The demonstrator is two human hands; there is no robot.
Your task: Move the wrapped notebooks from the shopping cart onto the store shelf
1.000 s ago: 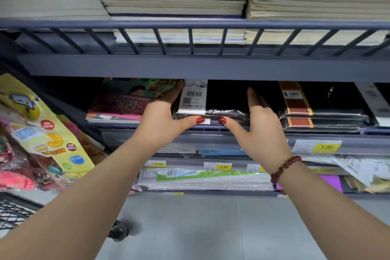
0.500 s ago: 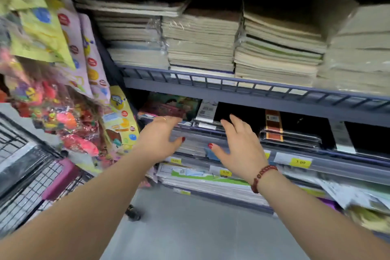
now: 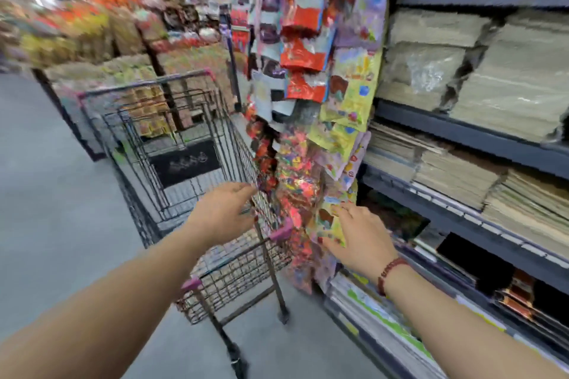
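Observation:
The view is blurred by motion. A wire shopping cart (image 3: 172, 144) with pink corner caps stands at centre left, and a dark wrapped notebook (image 3: 184, 163) lies on its floor. My left hand (image 3: 221, 212) hovers above the cart's near right rim, fingers relaxed, holding nothing. My right hand (image 3: 360, 237), a red bead bracelet on its wrist, is spread in front of the hanging toy packets and holds nothing. The grey store shelf (image 3: 480, 243) runs along the right, and dark wrapped notebooks (image 3: 480, 268) lie on its lower level.
Colourful hanging toy packets (image 3: 308, 108) drape between the cart and the shelf. Stacks of pale exercise books (image 3: 462, 175) fill the upper shelf levels. Blurred goods displays (image 3: 92, 28) line the far left. Grey floor (image 3: 46, 194) stretches left of the cart.
Both hands let go of the black wrapped notebooks on the shelf and pulled back. The view swung left from the shelf to the cart, and my left hand now hovers over it.

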